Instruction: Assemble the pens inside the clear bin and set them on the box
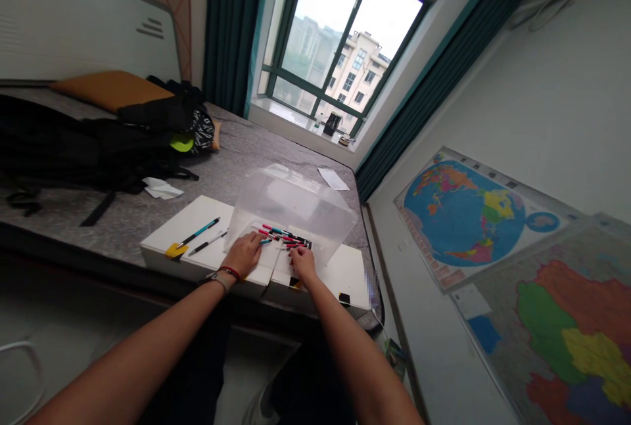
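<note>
A translucent plastic box (pixel 300 198) lies tipped with its open side towards me. Several pens (pixel 283 234), red, black and teal, lie loosely bunched at its opening. My left hand (pixel 244 254) rests palm down at the left of the bunch, fingers extended beside a teal-tipped pen. On the right, my right hand (pixel 302 262) has its fingers bent in a pinch at the near ends of the pens; the fingertips are partly hidden. A teal pen (pixel 198 232) and a black-and-white pen (pixel 208 243) lie apart on the left white box (pixel 170 231).
A second white box (pixel 352 267) stands on the right, close to the bed's edge. Black bags (pixel 89 142), an orange cushion (pixel 111 89) and a crumpled tissue (pixel 162 188) lie on the bed. White paper (pixel 333 178) lies behind the plastic box. Maps (pixel 463 208) hang on the right wall.
</note>
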{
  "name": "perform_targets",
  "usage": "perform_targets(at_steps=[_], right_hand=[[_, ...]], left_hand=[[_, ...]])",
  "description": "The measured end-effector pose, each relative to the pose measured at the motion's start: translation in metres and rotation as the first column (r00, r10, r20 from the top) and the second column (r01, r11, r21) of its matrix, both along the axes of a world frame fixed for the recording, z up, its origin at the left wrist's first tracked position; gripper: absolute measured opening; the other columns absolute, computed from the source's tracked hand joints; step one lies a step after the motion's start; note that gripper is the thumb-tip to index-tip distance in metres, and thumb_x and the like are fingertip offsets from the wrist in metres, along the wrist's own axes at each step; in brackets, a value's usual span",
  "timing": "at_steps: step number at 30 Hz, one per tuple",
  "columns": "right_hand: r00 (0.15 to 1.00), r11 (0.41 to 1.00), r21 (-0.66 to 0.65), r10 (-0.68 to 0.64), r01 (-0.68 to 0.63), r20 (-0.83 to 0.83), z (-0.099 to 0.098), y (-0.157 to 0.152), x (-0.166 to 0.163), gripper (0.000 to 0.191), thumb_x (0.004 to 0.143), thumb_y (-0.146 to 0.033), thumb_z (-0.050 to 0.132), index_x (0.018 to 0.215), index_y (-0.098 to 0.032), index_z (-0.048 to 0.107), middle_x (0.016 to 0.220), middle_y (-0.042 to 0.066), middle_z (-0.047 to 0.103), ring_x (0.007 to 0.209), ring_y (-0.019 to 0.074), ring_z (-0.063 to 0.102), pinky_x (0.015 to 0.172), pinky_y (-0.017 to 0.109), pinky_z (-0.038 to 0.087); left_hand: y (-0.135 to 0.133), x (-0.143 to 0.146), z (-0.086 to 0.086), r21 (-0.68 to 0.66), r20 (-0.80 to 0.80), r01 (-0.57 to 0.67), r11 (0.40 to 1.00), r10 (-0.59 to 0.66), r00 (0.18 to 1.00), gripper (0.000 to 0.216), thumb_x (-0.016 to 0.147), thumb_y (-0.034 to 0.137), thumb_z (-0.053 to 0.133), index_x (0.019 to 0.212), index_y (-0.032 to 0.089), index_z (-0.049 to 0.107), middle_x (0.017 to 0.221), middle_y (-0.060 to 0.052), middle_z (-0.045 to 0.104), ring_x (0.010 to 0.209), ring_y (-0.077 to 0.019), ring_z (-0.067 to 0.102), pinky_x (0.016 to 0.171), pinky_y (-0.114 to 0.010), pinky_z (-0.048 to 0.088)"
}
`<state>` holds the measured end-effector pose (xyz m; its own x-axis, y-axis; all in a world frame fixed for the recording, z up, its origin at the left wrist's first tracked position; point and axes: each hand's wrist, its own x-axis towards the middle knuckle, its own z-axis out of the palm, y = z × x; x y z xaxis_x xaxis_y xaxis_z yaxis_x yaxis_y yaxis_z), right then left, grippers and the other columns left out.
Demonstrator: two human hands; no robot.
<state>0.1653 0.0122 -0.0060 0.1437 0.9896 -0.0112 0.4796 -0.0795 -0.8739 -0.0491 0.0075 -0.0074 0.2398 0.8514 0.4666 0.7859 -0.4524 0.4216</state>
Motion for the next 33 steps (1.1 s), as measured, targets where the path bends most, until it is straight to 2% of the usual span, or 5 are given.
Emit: perform_targets(at_steps=[8, 12, 15, 20, 33], right_hand=[[0.946, 0.962, 0.031, 0.261, -0.272, 0.193, 0.044, 0.024, -0.012, 0.013, 0.079, -0.027, 0.061, 0.07, -0.018, 0.064, 0.057, -0.001, 0.061, 0.043, 0.0106, 0.052, 0.049, 0.022, 0.038], [0.71, 0.865, -0.015, 0.421, -0.501, 0.565, 0.061, 0.043, -0.021, 0.016, 0.063, -0.003, 0.066, 0.065, -0.019, 0.068, 0.066, 0.002, 0.067, 0.064, 0.0172, 0.06, 0.063, 0.025, 0.041], [0.46, 0.8, -0.185, 0.499, -0.571, 0.734, 0.069, 0.05, -0.029, 0.022, 0.071, -0.004, 0.061, 0.083, -0.019, 0.072, 0.087, 0.007, 0.072, 0.081, 0.0205, 0.064, 0.071, 0.026, 0.043], [0.193, 0.723, -0.343, 0.547, -0.6, 0.815, 0.078, 0.048, -0.043, 0.026, 0.082, -0.012, 0.057, 0.105, -0.02, 0.068, 0.111, 0.009, 0.068, 0.1, 0.021, 0.063, 0.082, 0.027, 0.044], [-0.047, 0.749, -0.503, 0.538, -0.43, 0.842, 0.146, 0.062, -0.023, 0.033, 0.079, -0.01, 0.059, 0.108, -0.018, 0.071, 0.113, 0.014, 0.069, 0.101, 0.0246, 0.066, 0.08, 0.03, 0.051]], left_hand=[[-0.002, -0.002, 0.002, -0.021, -0.073, -0.021, 1.0, 0.019, 0.997, 0.031, 0.093, 0.021, 0.04, 0.114, 0.021, 0.061, 0.096, -0.009, 0.059, 0.088, -0.0215, 0.057, 0.084, -0.035, 0.044], [-0.002, -0.004, 0.0, -0.001, -0.056, 0.019, 1.0, -0.019, 0.998, 0.026, 0.091, 0.022, 0.043, 0.108, 0.02, 0.063, 0.096, -0.009, 0.061, 0.091, -0.0219, 0.058, 0.085, -0.035, 0.045], [0.0, -0.004, -0.004, 0.028, -0.021, 0.037, 0.999, -0.037, 0.999, 0.029, 0.089, 0.02, 0.046, 0.115, 0.019, 0.061, 0.102, -0.01, 0.063, 0.096, -0.0229, 0.059, 0.087, -0.036, 0.046], [0.003, -0.004, -0.008, 0.047, -0.003, 0.067, 0.997, -0.067, 0.998, 0.041, 0.089, 0.015, 0.044, 0.128, 0.019, 0.054, 0.109, -0.01, 0.064, 0.101, -0.023, 0.059, 0.09, -0.037, 0.047], [0.001, -0.004, -0.008, -0.092, -0.002, -0.041, 0.995, 0.041, 0.999, 0.041, 0.094, 0.019, 0.034, 0.132, 0.02, 0.048, 0.099, -0.01, 0.068, 0.089, -0.0219, 0.064, 0.083, -0.034, 0.048]])
